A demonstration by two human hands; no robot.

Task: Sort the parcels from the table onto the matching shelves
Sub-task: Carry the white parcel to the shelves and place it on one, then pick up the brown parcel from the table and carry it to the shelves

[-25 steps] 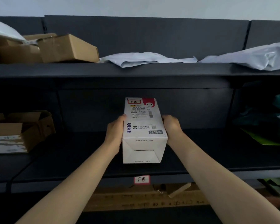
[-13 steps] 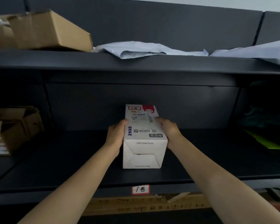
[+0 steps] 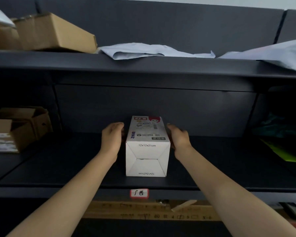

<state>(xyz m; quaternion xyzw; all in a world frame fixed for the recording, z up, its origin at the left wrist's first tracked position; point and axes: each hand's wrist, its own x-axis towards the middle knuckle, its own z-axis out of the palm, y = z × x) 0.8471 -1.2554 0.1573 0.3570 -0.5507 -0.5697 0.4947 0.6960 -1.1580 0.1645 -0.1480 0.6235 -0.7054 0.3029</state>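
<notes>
A white carton parcel [image 3: 147,151], printed "12x12x21cm" with a shipping label on top, rests on the dark middle shelf [image 3: 75,168], lengthwise toward the back panel. My left hand [image 3: 111,138] is just off its left side and my right hand [image 3: 179,138] just off its right side. Both hands have loosened fingers and a narrow gap to the box. A red-bordered label tag [image 3: 139,193] sits on the shelf's front edge right below the parcel.
Brown cardboard boxes [image 3: 22,129] stand at the left of the same shelf. Green bags [image 3: 284,144] lie at its right. The upper shelf [image 3: 143,65] holds a brown box [image 3: 55,33] and grey poly mailers [image 3: 154,51]. A long cardboard box [image 3: 143,211] lies below.
The parcel was set down and slid deeper onto the middle shelf. Both hands, which gripped its sides, have come off it and opened slightly.
</notes>
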